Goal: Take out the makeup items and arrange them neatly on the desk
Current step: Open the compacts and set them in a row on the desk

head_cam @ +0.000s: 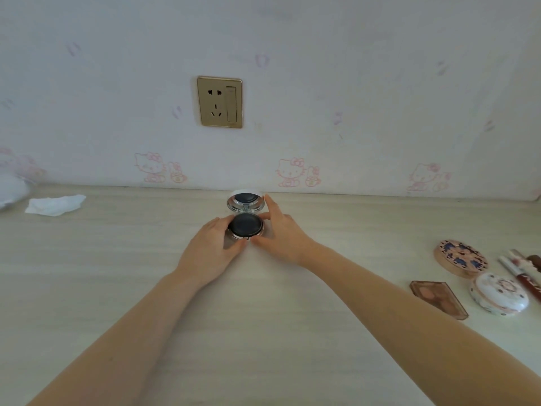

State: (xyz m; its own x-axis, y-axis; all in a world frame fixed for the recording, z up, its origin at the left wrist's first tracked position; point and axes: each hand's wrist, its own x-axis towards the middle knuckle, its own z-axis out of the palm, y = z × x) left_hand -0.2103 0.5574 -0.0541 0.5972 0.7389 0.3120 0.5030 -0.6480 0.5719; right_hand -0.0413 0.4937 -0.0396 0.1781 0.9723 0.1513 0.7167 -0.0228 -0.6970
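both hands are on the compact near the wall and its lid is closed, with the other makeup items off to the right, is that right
Not quite: the lid is open. The head view shows the compact with its lid standing up toward the wall and the dark puff showing in the base. The rest holds: the left hand and right hand are both on it, and the other makeup items lie to the right.
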